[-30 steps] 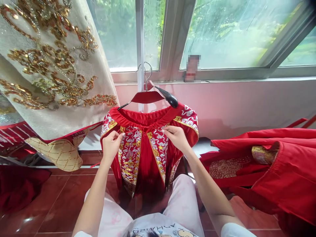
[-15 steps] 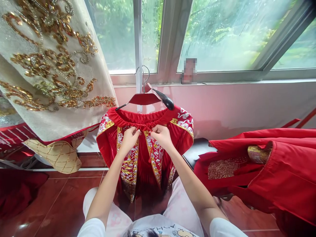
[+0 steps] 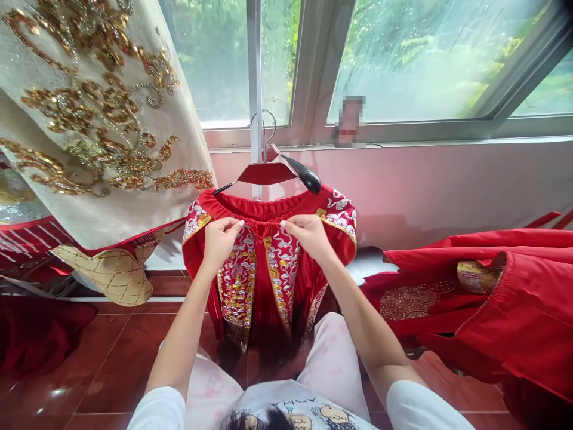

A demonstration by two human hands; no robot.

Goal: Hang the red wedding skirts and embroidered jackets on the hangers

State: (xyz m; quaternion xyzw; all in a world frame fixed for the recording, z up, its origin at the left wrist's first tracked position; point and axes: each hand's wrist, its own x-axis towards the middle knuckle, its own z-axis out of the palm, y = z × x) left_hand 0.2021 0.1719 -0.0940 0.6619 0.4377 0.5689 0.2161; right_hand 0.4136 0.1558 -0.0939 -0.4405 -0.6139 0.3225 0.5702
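Note:
A red embroidered garment (image 3: 280, 263) with a gathered top band and silver-and-gold patterned panels hangs in front of me on a dark red hanger (image 3: 267, 173). At the left of the band's front, my left hand (image 3: 221, 237) pinches the edge between thumb and fingers. My right hand (image 3: 307, 234) pinches the same band further right, leaving a short stretch of gathered fabric between the two. A small tie or knot seems to sit at the middle of the band. Below it, the front panels part over plain red cloth.
A white cloth with gold sequins (image 3: 102, 119) hangs at left, above a beige padded piece (image 3: 111, 278). Red garments (image 3: 514, 310) are heaped at right. Behind the hanger are a white pole (image 3: 255, 71) and a window ledge (image 3: 425, 143). Red tiles (image 3: 120, 352) cover the floor.
My hands have moved apart along the band, the left one leftward and the right one rightward. The view has shifted slightly.

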